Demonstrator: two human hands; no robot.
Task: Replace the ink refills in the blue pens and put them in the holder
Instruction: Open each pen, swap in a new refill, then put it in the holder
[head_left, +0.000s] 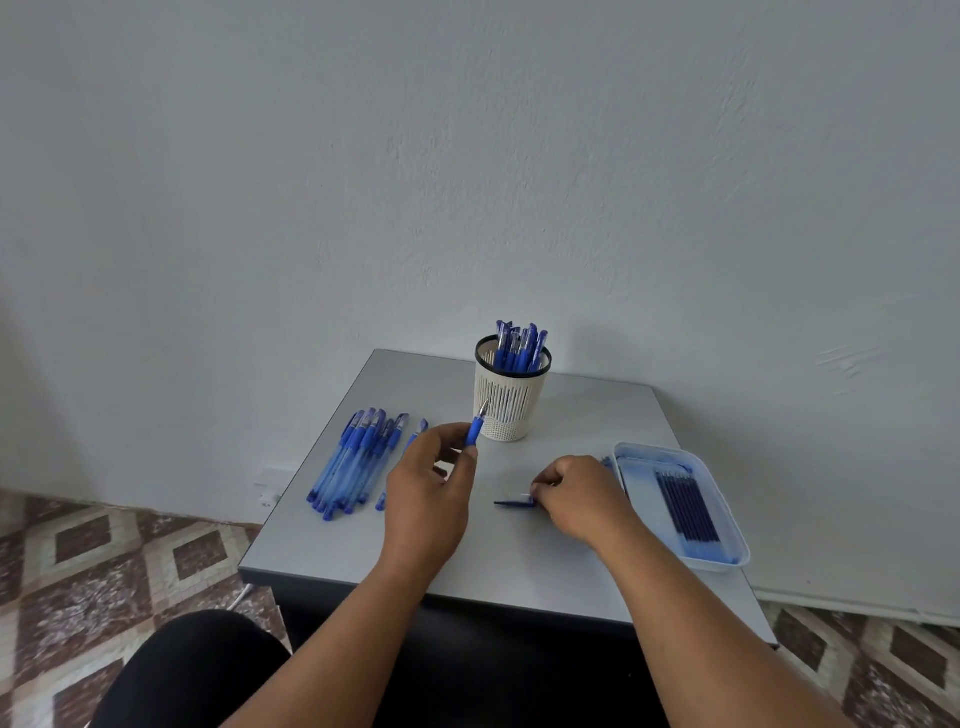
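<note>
My left hand (428, 483) grips an uncapped blue pen (475, 428), its metal tip pointing up toward the white slotted holder (509, 402). Several capped blue pens (519, 345) stand in that holder. My right hand (579, 493) pinches a small blue pen cap (514, 502) that lies on the grey table (519, 561). A pile of several blue pens (356, 462) lies to the left of my left hand. A clear tray (727, 540) to the right holds several dark ink refills (685, 506).
One more blue pen (415, 434) lies partly hidden behind my left hand. The small table stands against a pale wall (467, 182), with patterned floor tiles (104, 551) on both sides. My dark-clad knee (192, 670) is below the table's front edge.
</note>
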